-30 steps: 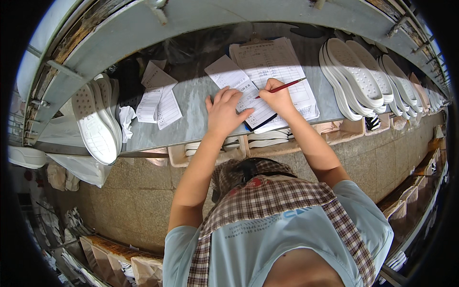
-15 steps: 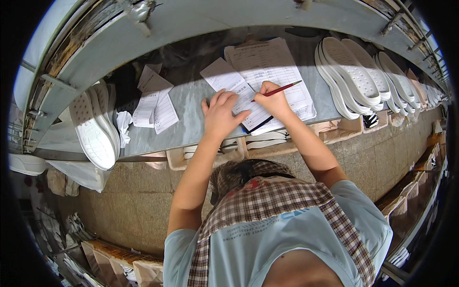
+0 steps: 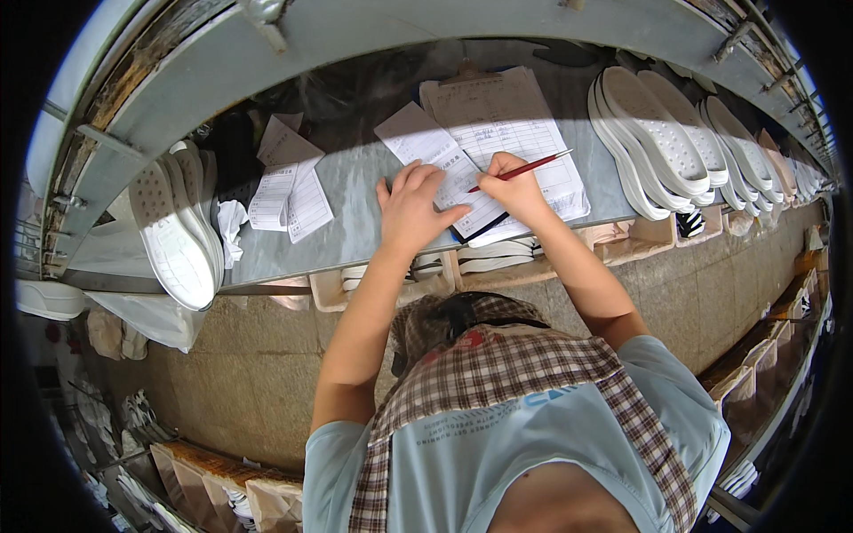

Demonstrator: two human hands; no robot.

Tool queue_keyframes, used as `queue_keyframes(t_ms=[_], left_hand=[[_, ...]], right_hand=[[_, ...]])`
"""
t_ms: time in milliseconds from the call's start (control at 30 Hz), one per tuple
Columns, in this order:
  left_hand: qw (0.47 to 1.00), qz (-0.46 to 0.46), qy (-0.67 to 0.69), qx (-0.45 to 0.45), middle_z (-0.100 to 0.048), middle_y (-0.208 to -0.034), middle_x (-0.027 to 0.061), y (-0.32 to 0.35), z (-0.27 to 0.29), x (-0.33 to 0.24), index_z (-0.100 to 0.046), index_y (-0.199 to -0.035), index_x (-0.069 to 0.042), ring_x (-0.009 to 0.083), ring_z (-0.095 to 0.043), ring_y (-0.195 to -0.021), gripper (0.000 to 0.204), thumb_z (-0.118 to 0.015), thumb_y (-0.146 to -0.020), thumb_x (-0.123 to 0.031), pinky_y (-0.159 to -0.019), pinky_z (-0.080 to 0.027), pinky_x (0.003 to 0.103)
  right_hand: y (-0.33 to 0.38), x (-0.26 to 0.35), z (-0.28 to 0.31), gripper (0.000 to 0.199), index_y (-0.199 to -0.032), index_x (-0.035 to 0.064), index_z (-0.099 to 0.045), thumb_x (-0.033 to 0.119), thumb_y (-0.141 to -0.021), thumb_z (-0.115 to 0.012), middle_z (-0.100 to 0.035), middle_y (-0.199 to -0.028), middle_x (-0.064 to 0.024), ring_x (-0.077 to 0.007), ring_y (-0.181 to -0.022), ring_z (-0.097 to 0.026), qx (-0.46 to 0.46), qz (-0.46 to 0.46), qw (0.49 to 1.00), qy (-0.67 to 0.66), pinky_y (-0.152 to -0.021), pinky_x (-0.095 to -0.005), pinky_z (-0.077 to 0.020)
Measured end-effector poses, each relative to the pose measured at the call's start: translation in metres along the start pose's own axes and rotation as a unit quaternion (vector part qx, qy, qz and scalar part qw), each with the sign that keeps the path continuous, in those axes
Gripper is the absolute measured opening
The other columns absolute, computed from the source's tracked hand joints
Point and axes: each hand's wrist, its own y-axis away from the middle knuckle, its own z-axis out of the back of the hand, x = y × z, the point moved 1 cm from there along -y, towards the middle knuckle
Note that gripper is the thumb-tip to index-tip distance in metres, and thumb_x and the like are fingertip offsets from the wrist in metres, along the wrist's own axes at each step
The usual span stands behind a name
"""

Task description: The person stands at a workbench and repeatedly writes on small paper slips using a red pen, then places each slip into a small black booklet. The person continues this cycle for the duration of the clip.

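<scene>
My right hand [image 3: 515,188] is closed around a red pen [image 3: 538,163], its tip down at a printed slip [image 3: 458,167]. The slip lies at an angle over a clipboard [image 3: 467,75] that carries a stack of ruled sheets [image 3: 535,133]. My left hand [image 3: 414,204] rests on the slip's left edge with fingers and thumb spread, pressing it flat. The dark edge of something flat shows beneath the slip's lower end, between my hands.
Several loose slips [image 3: 291,197] and a crumpled white paper [image 3: 233,229] lie on the grey worktop [image 3: 346,222]. White shoe soles [image 3: 174,233] stand at left, more soles [image 3: 653,133] at right. Bins [image 3: 498,275] with soles sit under the front edge. A metal beam [image 3: 391,35] crosses above.
My right hand and the pen have shifted slightly, and the pen now leans a little differently. My left hand stays on the slip. The whole view has tilted slightly.
</scene>
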Motion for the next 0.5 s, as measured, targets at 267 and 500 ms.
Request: queue_keyframes(t_ms=[267, 500], left_hand=[[1.0, -0.002, -0.004, -0.001, -0.058, -0.125, 0.0014, 0.0, -0.0003, 0.0, -0.066, -0.114, -0.008, 0.0233, -0.043, -0.129, 0.067, -0.076, -0.066, -0.055, -0.105, -0.021, 0.062], [1.0, 0.006, -0.004, 0.016, -0.057, -0.128, 0.0008, 0.0003, -0.0005, 0.0002, -0.065, -0.116, -0.009, 0.0225, -0.041, -0.131, 0.068, -0.075, -0.068, -0.056, -0.107, -0.02, 0.062]], right_hand=[[0.0015, -0.0048, -0.0024, 0.022, -0.066, 0.004, -0.048, 0.007, -0.075, -0.067, -0.047, -0.059, -0.0005, -0.0079, -0.06, -0.042, -0.016, 0.022, 0.997, 0.075, -0.052, -0.0267, -0.0376], [0.0018, -0.0063, -0.0011, 0.022, -0.065, 0.005, -0.047, 0.006, -0.074, -0.067, -0.047, -0.06, 0.0008, -0.007, -0.06, -0.042, -0.029, 0.039, 0.995, 0.085, -0.052, -0.0261, -0.0368]])
